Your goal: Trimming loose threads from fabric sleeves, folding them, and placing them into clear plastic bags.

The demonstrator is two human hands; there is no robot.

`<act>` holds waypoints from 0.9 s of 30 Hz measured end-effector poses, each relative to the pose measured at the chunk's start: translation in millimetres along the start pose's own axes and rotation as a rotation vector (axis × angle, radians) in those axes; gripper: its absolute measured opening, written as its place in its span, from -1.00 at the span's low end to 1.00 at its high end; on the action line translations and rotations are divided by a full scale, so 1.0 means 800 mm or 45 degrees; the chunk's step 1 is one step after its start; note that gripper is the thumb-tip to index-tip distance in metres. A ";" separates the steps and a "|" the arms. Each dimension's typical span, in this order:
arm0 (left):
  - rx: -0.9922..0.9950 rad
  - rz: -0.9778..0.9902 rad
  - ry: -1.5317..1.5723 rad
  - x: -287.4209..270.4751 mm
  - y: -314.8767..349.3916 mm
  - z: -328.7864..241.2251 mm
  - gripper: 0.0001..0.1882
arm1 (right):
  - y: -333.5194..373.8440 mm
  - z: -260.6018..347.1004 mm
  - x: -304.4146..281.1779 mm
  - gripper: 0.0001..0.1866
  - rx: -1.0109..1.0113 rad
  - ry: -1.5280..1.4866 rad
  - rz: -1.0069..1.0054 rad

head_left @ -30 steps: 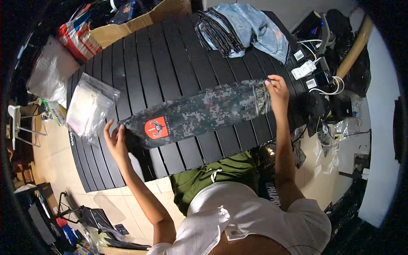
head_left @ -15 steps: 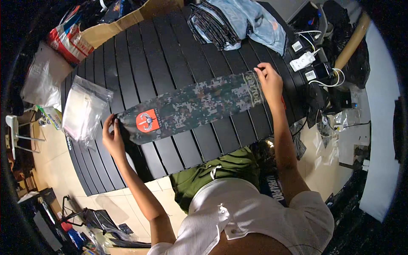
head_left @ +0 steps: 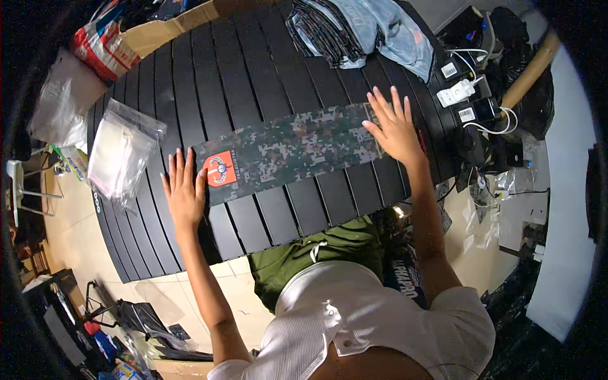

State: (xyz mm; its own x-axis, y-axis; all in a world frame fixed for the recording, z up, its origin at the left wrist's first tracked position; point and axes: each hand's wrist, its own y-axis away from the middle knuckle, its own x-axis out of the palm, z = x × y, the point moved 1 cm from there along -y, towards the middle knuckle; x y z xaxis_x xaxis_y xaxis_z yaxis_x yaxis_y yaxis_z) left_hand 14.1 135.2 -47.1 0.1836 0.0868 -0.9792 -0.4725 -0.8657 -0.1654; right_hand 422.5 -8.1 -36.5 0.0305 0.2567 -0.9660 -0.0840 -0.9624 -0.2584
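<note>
A long strip of dark green and grey camouflage cloth [head_left: 304, 149] lies flat across the black slatted table [head_left: 278, 221]. Near its left end is an orange-red patch [head_left: 221, 168] with an emblem. My left hand [head_left: 185, 193] rests flat over the strip's left end, fingers stretched out. On the right end lies my right hand [head_left: 394, 126], fingers spread, hiding part of the lettering there. Neither hand grips anything.
Clear plastic bags [head_left: 123, 152] lie at the table's left. A stack of folded pale blue and dark cloth [head_left: 354, 31] sits at the far edge. White plugs and cables [head_left: 456, 94] are to the right, and a cardboard box [head_left: 168, 37] stands at the far left.
Both hands have opened from pinching the cloth's ends and now lie flat on them. The cloth has settled flatter on the table.
</note>
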 end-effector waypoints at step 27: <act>-0.364 0.500 2.419 -0.013 -0.019 -0.289 -0.38 | 0.007 0.081 -0.077 -0.85 0.659 -0.889 -0.275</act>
State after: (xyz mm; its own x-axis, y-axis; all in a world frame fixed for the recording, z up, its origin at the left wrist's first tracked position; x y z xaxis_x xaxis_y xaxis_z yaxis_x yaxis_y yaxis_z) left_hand 218.7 33.0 -7.2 0.7471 -0.4837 0.4559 -0.6170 -0.7597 0.2051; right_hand 355.7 -23.6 21.0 -0.5012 0.5857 -0.6370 -0.5905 -0.7696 -0.2430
